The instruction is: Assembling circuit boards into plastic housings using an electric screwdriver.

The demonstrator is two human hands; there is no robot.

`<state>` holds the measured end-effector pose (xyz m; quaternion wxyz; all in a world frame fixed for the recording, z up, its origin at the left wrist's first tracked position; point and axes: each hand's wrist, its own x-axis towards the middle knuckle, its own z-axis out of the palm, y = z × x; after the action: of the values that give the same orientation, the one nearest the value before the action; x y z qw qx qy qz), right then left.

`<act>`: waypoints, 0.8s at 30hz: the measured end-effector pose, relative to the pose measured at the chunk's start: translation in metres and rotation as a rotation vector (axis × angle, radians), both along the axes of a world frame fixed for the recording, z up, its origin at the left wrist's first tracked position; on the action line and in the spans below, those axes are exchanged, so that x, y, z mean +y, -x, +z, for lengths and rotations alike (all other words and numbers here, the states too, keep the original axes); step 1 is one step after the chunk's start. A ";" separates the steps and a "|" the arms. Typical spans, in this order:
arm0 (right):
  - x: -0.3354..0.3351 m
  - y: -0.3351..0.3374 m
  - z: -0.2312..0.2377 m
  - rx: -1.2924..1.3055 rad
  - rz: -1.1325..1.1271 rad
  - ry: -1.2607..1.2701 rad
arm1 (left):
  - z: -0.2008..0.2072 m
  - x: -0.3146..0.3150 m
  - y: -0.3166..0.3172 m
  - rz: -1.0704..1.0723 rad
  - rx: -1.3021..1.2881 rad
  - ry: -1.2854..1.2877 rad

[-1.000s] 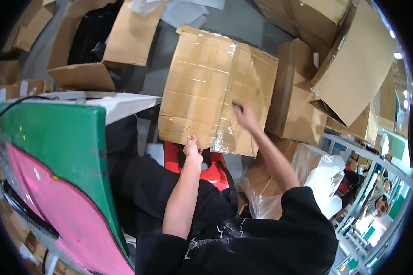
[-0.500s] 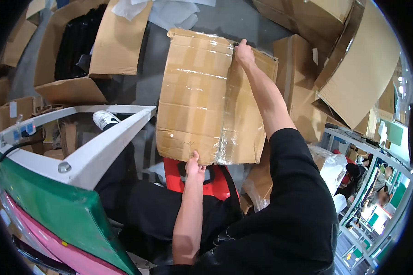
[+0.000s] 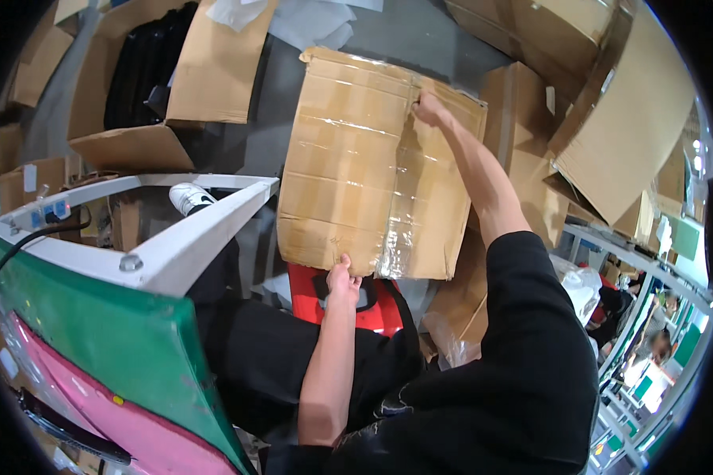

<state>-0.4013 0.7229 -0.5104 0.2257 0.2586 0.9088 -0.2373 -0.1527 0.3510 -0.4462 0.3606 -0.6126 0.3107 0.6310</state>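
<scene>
A large brown cardboard box (image 3: 341, 158), its top crossed by strips of clear tape, lies in front of me. Clear tape (image 3: 400, 210) runs along the seam of its top from the far edge to the near one. My left hand (image 3: 343, 283) grips the near edge, thumb on top and fingers underneath. Over the far part of the seam, my right hand (image 3: 431, 108) is closed like a fist; whatever it may hold is hidden. A dark shadow falls on the cardboard beside it. Beneath the near edge shows a red plastic piece (image 3: 382, 313) with a dark opening.
At left stands a white frame (image 3: 206, 226) with a green panel (image 3: 95, 305). An open carton (image 3: 127, 150) with black contents sits beyond it. Large cartons (image 3: 630, 127) crowd the right, near a metal rack (image 3: 610, 241). Clear plastic wrap (image 3: 451, 340) lies at my right.
My right hand has moved from the box's far edge slightly nearer along the seam. The left hand keeps its grip on the near edge. The whole view has shifted a little.
</scene>
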 end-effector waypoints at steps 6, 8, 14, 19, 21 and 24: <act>-0.085 -0.132 0.025 0.170 0.124 0.210 | -0.014 0.002 0.002 -0.026 0.056 0.058; -0.110 -0.158 0.053 0.123 0.065 0.185 | -0.011 0.002 0.002 -0.034 0.080 0.024; -0.075 -0.110 0.064 0.174 -0.207 0.066 | -0.006 0.005 0.002 -0.045 0.132 -0.034; -0.046 -0.040 0.064 0.345 -0.280 -0.103 | -0.007 0.005 -0.002 -0.014 0.093 0.019; -0.036 -0.018 0.058 0.270 -0.254 -0.119 | -0.007 0.005 -0.002 -0.003 0.052 0.048; -0.023 0.006 0.046 0.194 -0.235 -0.182 | -0.013 0.006 -0.004 -0.024 -0.031 0.100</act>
<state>-0.4069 0.6996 -0.4641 0.0834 0.3583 0.9075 -0.2027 -0.1485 0.3573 -0.4587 0.3418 -0.6358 0.3435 0.6007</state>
